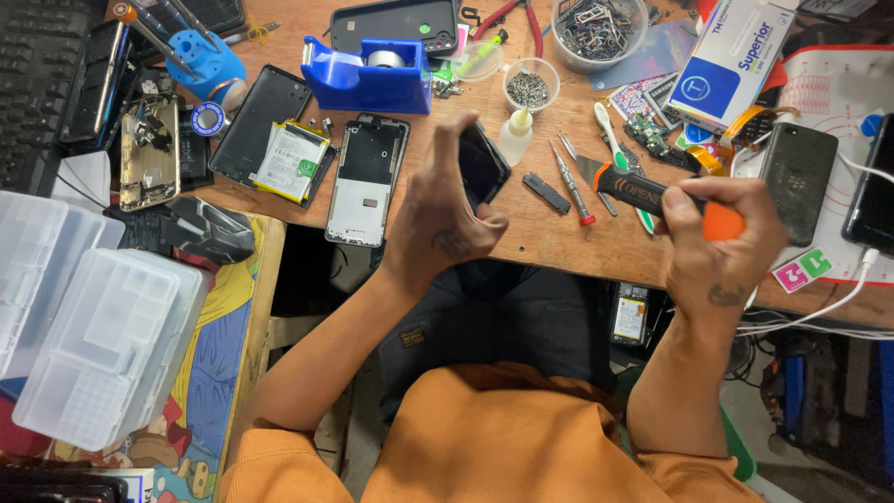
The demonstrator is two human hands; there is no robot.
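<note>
Clearly the left hand (438, 219) is gripping a dark phone (483, 165) by its edges, fingers closed around it and tilting its face toward the wearer, so that the device is hanging over the near edge of the counter (549, 244) rather than lying on it; holding it this way is keeping one long side exposed. The right hand (722, 247) is clamping its grip on an opening tool (666, 198) with a black and orange handle, the flat metal blade pointing leftward toward the phone but not touching it; the two are sitting well apart, with a small precision screwdriver (570, 182) and a dropper bottle (515, 136) lying on the wood between and beyond them.

Around the hands, loose parts are spreading across the counter within arm's reach: an opened phone frame (367, 180) just left of the held phone, a battery (291, 161) resting on a black back cover beside it, and a blue tape dispenser (368, 76) behind. A small round dish of screws (529, 87) is standing near the bottle, presumably keeping tiny pieces from scattering. To the far left, clear plastic organiser boxes (98, 326) are stacking on a lower surface. Right of the tool hand, another dark phone (798, 169) is lying flat by a white cable (819, 312).
</note>
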